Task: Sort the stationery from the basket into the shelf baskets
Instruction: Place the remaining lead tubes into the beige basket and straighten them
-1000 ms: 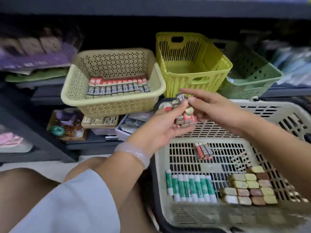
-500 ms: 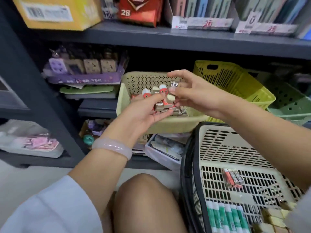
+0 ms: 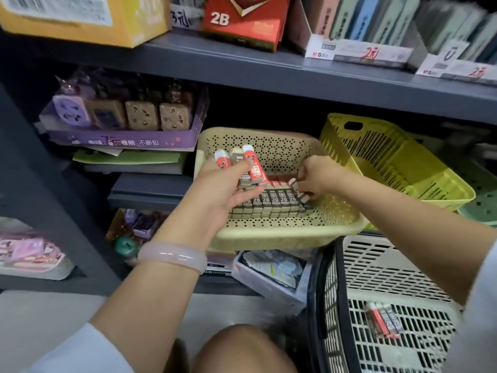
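Observation:
My left hand (image 3: pixel 220 195) holds a bunch of erasers (image 3: pixel 248 168), red and grey ones, above the left side of the beige perforated shelf basket (image 3: pixel 290 232). Inside that basket my right hand (image 3: pixel 320 177) pinches a single grey 2B eraser (image 3: pixel 298 190) at the right end of a row of erasers (image 3: pixel 271 201) lying on the basket floor. The white slatted source basket (image 3: pixel 382 267) stands at the lower right with a few erasers (image 3: pixel 383 320) left on its floor.
A yellow-green basket (image 3: pixel 398 168) sits to the right of the beige one, and a green basket (image 3: pixel 481 195) beyond it. Grey shelves carry a purple display box (image 3: pixel 126 138), a red 2B box (image 3: pixel 242 20) and a yellow carton (image 3: pixel 80 17). My knee (image 3: pixel 242 351) is below.
My right hand has dropped from the bunch in my left hand into the beige basket with one eraser. The view has moved closer to the shelf; my left hand stays above the basket.

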